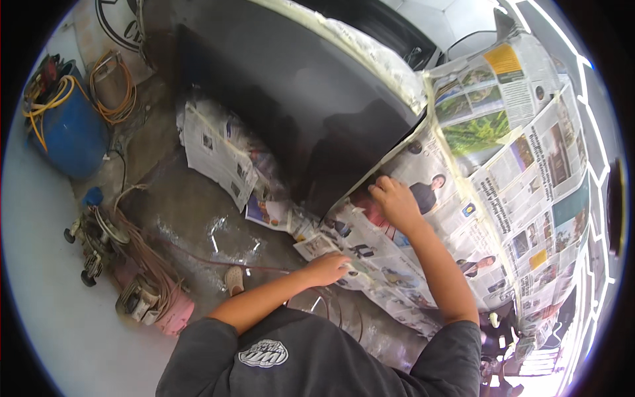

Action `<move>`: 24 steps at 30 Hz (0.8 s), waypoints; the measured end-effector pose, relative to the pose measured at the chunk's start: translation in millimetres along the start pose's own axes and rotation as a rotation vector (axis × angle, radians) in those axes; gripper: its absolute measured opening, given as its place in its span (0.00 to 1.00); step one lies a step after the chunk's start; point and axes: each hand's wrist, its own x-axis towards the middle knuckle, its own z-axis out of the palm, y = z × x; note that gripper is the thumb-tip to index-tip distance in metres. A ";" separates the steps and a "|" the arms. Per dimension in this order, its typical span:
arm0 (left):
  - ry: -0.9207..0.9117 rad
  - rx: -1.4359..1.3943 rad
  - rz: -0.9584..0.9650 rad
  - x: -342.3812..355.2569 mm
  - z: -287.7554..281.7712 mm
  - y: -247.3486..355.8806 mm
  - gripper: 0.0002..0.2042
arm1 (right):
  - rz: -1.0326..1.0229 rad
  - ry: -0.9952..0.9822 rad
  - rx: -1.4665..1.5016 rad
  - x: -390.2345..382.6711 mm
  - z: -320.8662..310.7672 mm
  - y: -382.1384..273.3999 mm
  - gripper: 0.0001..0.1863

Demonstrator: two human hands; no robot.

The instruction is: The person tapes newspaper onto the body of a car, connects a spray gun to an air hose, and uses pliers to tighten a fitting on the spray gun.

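Observation:
A dark grey car body panel (pixel 291 79) fills the upper middle, with its gap edge running down beside sheets of newspaper (pixel 413 261). Pale masking tape (pixel 374 169) follows that edge. My right hand (pixel 395 204) rests against the newspaper near the tape, its fingers curled and pressed together. What its fingertips hold, if anything, is hidden. Lower and to the left, my left hand (pixel 327 269) is closed at the newspaper's lower border, with its fingers around the paper's edge. Another taped newspaper piece (pixel 221 155) hangs across the wheel arch.
A blue barrel (pixel 69 142) with a yellow hose (pixel 56 99) stands at far left. Below it are a pink container (pixel 173 311) with coiled hose and a metal device (pixel 96 241). A thin hose (pixel 211 261) crosses the wet-looking floor. Newspaper also covers the car at right.

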 end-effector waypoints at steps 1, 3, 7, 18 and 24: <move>-0.114 0.046 0.000 -12.5 8.4 -19.2 0.18 | -0.004 0.005 0.069 -12.6 11.8 -11.2 0.10; -0.460 0.114 -0.199 -27.4 15.4 -31.4 0.20 | 0.135 -0.079 0.204 -65.5 43.7 -36.1 0.10; -0.424 0.083 -0.436 -73.7 34.2 -107.5 0.22 | 0.383 -0.228 0.478 -142.9 127.9 -117.5 0.14; 0.209 -0.156 -0.744 -216.8 178.9 -178.4 0.13 | 0.071 -0.686 0.094 -250.8 402.8 -212.0 0.22; 0.162 -0.293 -1.181 -327.4 238.1 -193.5 0.14 | -0.114 -0.807 -0.241 -167.7 491.0 -148.7 0.25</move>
